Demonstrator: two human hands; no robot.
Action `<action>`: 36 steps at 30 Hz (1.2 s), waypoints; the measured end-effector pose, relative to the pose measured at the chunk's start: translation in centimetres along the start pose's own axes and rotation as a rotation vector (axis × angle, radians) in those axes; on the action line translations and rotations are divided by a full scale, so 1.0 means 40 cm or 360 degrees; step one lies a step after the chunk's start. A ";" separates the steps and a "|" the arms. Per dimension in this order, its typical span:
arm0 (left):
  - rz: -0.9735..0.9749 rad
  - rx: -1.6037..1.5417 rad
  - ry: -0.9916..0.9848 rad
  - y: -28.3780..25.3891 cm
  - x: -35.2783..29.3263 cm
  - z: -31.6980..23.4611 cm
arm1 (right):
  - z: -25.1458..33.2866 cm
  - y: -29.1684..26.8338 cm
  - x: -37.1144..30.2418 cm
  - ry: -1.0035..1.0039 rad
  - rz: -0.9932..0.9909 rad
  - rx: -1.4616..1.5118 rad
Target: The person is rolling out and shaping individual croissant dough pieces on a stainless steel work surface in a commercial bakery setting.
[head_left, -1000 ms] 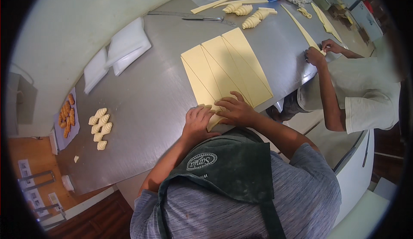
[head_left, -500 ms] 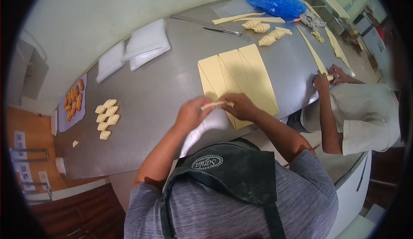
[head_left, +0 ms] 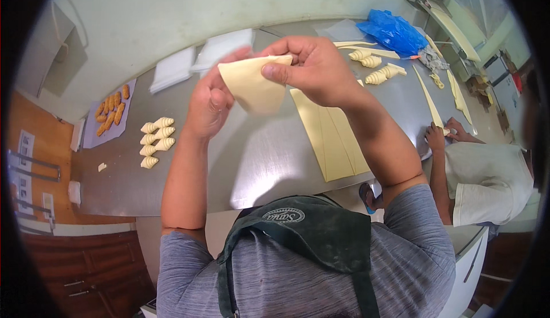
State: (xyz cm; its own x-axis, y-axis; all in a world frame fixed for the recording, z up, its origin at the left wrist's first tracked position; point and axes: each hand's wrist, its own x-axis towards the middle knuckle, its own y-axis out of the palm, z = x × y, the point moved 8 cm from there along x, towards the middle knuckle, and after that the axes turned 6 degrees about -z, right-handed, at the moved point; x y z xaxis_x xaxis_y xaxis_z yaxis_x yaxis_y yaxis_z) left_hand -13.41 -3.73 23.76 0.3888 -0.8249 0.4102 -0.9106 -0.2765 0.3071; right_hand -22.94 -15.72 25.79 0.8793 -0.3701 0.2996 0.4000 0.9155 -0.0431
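Observation:
A thin pale dough piece (head_left: 256, 89) is held up above the steel table, wide edge at the top and its lower end blurred. My right hand (head_left: 315, 69) pinches its upper right corner, thumb in front and fingers behind. At the upper left corner, my left hand (head_left: 209, 103) has its blurred fingers stretched out behind the dough, the thumb standing apart from it. Below and to the right lies a dough sheet (head_left: 327, 134) cut into long triangles; my right hand and forearm cover part of it.
Unbaked croissants (head_left: 157, 137) lie left, near browned pastries (head_left: 113, 112) on paper. More rolled croissants (head_left: 385, 74), dough strips (head_left: 375, 50) and a blue plastic bag (head_left: 395, 31) are far right. White plastic sheets (head_left: 173, 70) lie behind. A co-worker's hands (head_left: 444, 133) handle dough at right.
Both hands have risen from the table, away from the dough sheet. The dough piece, earlier bunched between them, now hangs spread out from my right hand. My left fingers have straightened.

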 end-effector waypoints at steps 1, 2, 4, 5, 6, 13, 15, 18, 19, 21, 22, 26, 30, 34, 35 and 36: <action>-0.0020 0.0017 0.0014 -0.043 -0.030 -0.001 | 0.002 0.035 0.010 0.0003 0.0091 0.0079; -0.0114 0.0063 -0.0267 -0.096 -0.057 0.047 | -0.005 0.055 0.020 -0.0002 0.0108 0.0080; -0.0274 0.0157 -0.0630 -0.161 -0.095 0.098 | -0.059 0.089 0.039 0.0088 0.0138 -0.0362; -0.0276 0.0155 -0.0621 -0.178 -0.096 0.094 | -0.087 0.104 0.048 0.0083 0.0143 -0.0368; -0.0282 0.0274 -0.0735 -0.205 -0.100 0.110 | -0.132 0.114 0.060 0.0162 0.0130 -0.0392; -0.0346 0.0742 -0.0670 -0.318 -0.012 0.037 | -0.137 0.182 0.178 0.0150 0.0016 -0.0467; -0.0281 0.1266 -0.0483 -0.319 0.028 -0.026 | -0.092 0.192 0.201 0.0104 -0.0064 -0.0642; -0.0199 0.1157 -0.0396 -0.358 0.030 0.009 | -0.155 0.197 0.207 0.0053 -0.0129 -0.0631; -0.0149 0.1151 -0.0343 -0.377 0.021 0.035 | -0.186 0.206 0.205 -0.0027 -0.0141 -0.0578; -0.0113 0.1140 -0.0442 -0.437 -0.044 0.142 | -0.287 0.235 0.159 0.0163 -0.0127 -0.0724; -0.0079 0.1132 -0.0537 -0.463 -0.097 0.205 | -0.328 0.262 0.116 0.0222 -0.0065 -0.0767; 0.0270 0.1458 -0.0577 -0.407 -0.296 0.384 | -0.563 0.292 -0.114 0.0343 -0.0075 -0.0970; 0.0177 0.1302 -0.0095 -0.397 -0.389 0.410 | -0.619 0.319 -0.210 0.0321 -0.0156 -0.0907; 0.0144 0.1358 0.0195 -0.391 -0.323 0.351 | -0.548 0.263 -0.215 0.0141 -0.0574 -0.0653; 0.0081 0.1325 0.0269 -0.383 -0.294 0.323 | -0.571 0.234 -0.220 0.0156 -0.0583 -0.0664; 0.0017 0.1294 0.0343 -0.374 -0.277 0.295 | -0.675 0.210 -0.240 0.0766 -0.0597 0.0143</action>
State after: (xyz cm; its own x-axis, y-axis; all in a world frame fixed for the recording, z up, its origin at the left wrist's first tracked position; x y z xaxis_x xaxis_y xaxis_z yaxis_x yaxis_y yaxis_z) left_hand -5.76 3.72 4.51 0.3225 -0.7402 0.5900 -0.6995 -0.6063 -0.3782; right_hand -21.06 -8.72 -3.19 0.7091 -0.6802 -0.1857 0.7000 0.7109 0.0685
